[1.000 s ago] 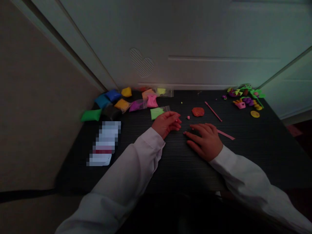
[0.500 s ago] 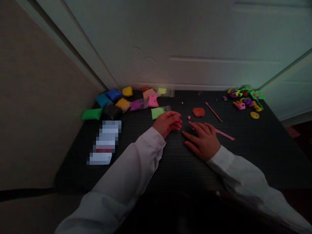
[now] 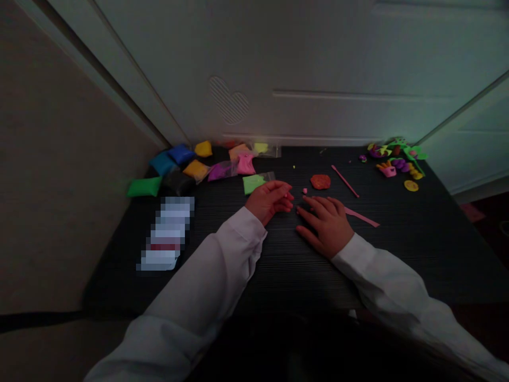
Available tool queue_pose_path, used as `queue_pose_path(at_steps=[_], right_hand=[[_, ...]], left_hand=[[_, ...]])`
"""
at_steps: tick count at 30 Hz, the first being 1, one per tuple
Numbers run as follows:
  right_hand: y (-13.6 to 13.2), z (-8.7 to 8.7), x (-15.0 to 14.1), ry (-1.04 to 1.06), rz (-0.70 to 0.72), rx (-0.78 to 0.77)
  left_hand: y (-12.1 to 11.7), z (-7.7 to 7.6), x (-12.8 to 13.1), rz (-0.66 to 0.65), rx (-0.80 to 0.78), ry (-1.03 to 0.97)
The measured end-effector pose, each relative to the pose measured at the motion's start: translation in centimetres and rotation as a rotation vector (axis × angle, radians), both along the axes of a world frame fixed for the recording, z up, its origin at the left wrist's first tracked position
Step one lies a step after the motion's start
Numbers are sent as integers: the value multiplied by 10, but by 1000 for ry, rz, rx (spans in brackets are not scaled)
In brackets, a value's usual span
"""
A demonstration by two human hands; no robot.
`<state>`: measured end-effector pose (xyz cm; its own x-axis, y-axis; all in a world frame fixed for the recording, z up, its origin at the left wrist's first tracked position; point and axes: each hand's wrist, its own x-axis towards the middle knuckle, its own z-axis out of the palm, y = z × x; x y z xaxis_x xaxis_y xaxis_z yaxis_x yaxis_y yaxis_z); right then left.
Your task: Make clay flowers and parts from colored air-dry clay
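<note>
My left hand (image 3: 271, 201) is closed, with a small piece of pink clay (image 3: 286, 194) between thumb and fingers. To its right, my right hand (image 3: 326, 224) lies low over the dark table with its fingers stretched and spread. A tiny pink clay ball (image 3: 298, 211) shows at one of its fingertips; whether the finger presses on it I cannot tell. Just beyond these fingers sits a small pink lump (image 3: 305, 191). A flattened red clay piece (image 3: 320, 182) lies farther back. The pink flat tool (image 3: 361, 216) is partly hidden behind my right hand.
Bags of coloured clay (image 3: 245, 164) line the back left of the table (image 3: 278, 276). A phone (image 3: 167, 233) with a blurred screen lies at left. A thin pink stick tool (image 3: 345, 181) and several clay figures (image 3: 387, 168) are at right. A white panel (image 3: 318, 63) stands behind.
My right hand has shifted slightly left, its fingers moving over the tiny pink ball, which showed between the fingers half a second ago. My left hand keeps its pinch. The view shifts slightly.
</note>
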<state>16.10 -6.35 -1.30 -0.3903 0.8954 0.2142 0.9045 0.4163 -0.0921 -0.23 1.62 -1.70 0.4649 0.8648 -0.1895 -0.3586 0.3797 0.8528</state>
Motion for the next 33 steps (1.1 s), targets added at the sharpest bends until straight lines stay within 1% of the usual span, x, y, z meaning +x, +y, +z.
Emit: queue_pose_path(at_steps=[2,7,12,17,24,28,33], right_hand=[[0,0,1,16,3,9],[-2,1,-1,12,101,-1],[-1,0,-1,26,48,5],[-1,-1,2,61,97,34],[0,-2,4,49,32,52],[-1,0,5,67,35,80],[-1,1,1,7,60,46]], left_hand=[[0,0,0,1,0,2],[0,1,0,-7,-1,-4],[0,1,0,-7,-6,-8],[-1,2,0,-1,-8,-10],[-1,2,0,-2,-6,-6],[0,1,0,-11,-4,-4],[-1,1,-1,-14,8,-9]])
